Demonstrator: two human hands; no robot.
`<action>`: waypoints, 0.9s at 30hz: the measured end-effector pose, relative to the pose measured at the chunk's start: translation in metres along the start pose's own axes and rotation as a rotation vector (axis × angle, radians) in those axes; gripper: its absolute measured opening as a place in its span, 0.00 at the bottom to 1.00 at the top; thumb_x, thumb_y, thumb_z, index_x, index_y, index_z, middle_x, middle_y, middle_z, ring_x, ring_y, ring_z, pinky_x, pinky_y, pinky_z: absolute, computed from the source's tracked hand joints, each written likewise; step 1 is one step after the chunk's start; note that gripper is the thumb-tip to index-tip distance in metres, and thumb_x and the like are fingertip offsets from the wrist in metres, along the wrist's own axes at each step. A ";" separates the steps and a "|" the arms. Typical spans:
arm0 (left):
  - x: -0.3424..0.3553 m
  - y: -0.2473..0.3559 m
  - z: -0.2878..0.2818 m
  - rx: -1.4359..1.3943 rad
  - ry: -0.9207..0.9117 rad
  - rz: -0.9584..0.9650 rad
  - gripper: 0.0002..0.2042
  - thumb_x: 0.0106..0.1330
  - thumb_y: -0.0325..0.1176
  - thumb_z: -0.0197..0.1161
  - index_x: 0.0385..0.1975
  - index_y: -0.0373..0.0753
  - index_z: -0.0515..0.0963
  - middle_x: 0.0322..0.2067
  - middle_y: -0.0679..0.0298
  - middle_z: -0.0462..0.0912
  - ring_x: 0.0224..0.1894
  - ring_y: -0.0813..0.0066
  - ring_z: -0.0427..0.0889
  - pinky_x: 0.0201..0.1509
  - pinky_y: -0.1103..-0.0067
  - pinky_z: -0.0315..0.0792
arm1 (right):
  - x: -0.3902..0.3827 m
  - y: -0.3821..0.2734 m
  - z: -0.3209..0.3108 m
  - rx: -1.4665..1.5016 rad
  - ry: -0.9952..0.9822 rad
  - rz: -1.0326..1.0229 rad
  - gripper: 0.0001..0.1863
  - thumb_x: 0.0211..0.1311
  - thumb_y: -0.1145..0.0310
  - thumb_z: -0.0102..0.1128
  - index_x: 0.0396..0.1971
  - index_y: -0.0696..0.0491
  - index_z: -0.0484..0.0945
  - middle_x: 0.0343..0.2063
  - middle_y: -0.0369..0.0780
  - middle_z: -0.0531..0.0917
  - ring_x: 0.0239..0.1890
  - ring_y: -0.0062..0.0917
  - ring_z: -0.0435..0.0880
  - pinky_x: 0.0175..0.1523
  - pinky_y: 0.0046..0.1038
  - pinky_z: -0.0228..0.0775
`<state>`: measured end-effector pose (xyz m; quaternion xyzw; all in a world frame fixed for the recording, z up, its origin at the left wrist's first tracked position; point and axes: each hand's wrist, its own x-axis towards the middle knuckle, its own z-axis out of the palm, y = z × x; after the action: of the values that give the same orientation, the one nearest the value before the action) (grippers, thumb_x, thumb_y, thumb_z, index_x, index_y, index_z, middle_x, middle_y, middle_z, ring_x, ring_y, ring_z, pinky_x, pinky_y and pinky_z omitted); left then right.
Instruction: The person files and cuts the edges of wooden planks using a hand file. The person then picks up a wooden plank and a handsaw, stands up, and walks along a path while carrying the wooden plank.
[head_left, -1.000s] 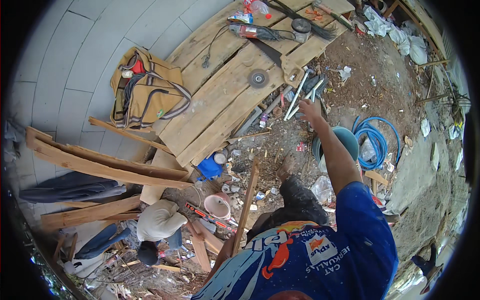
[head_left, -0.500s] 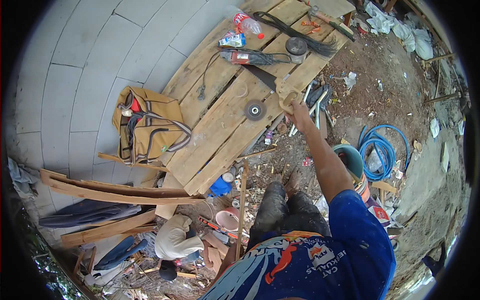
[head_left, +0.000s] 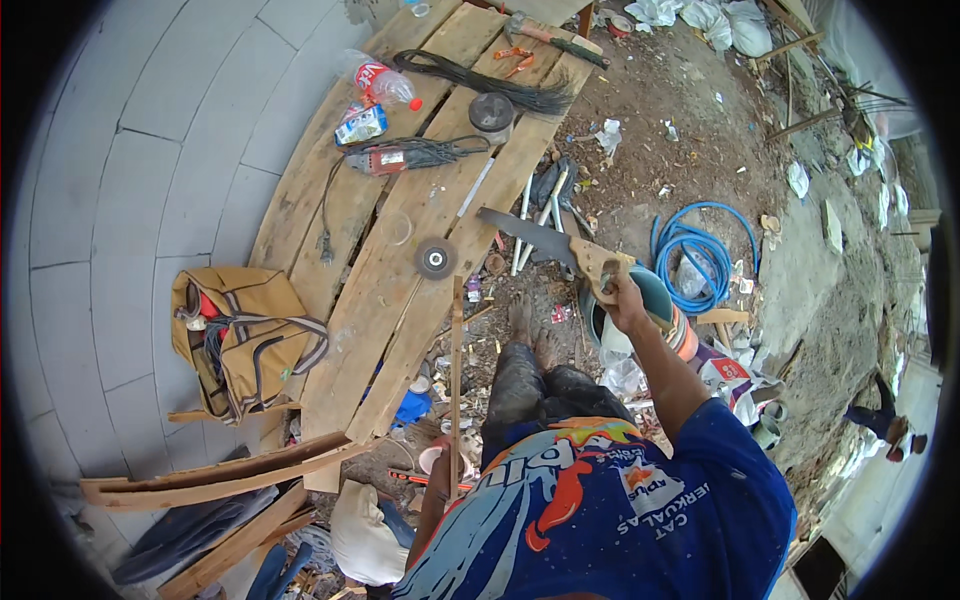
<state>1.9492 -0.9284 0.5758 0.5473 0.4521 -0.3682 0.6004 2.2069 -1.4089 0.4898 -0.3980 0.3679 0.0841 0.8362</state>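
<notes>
Handsaw gripped by right hand, fingers seemingly closed.

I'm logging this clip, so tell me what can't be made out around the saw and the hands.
Head view only:
- Left hand: mostly hidden behind the blue shirt; its grip on the upright stick can't be confirmed.
- Saw teeth: too small to see.
- Right hand: wraps the saw handle, hiding most of it.
- Bucket: contents hidden by the right arm.
- Bag contents: too small to tell.
</notes>
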 end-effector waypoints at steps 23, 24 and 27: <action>0.125 0.322 0.246 0.271 -0.325 0.086 0.27 0.72 0.64 0.50 0.23 0.47 0.73 0.14 0.72 0.67 0.15 0.80 0.65 0.19 0.81 0.59 | -0.078 -0.184 -0.168 -0.459 0.632 0.017 0.14 0.61 0.65 0.58 0.18 0.55 0.77 0.13 0.37 0.75 0.13 0.24 0.74 0.20 0.26 0.64; 0.115 0.339 0.280 0.289 -0.318 0.092 0.27 0.72 0.64 0.50 0.23 0.47 0.73 0.14 0.72 0.67 0.15 0.80 0.65 0.19 0.81 0.59 | -0.066 -0.191 -0.176 -0.438 0.629 0.019 0.14 0.61 0.65 0.58 0.18 0.55 0.77 0.13 0.37 0.75 0.13 0.24 0.74 0.20 0.26 0.64; 0.123 0.388 0.380 0.303 -0.364 0.040 0.25 0.73 0.63 0.50 0.25 0.47 0.73 0.16 0.72 0.68 0.16 0.80 0.66 0.20 0.80 0.61 | -0.024 -0.227 -0.212 -0.272 0.634 -0.052 0.13 0.61 0.64 0.59 0.18 0.53 0.77 0.13 0.36 0.75 0.13 0.22 0.73 0.20 0.26 0.63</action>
<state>2.4055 -1.2475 0.5818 0.5645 0.2650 -0.5127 0.5901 2.1719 -1.7119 0.5558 -0.5215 0.5845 -0.0165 0.6214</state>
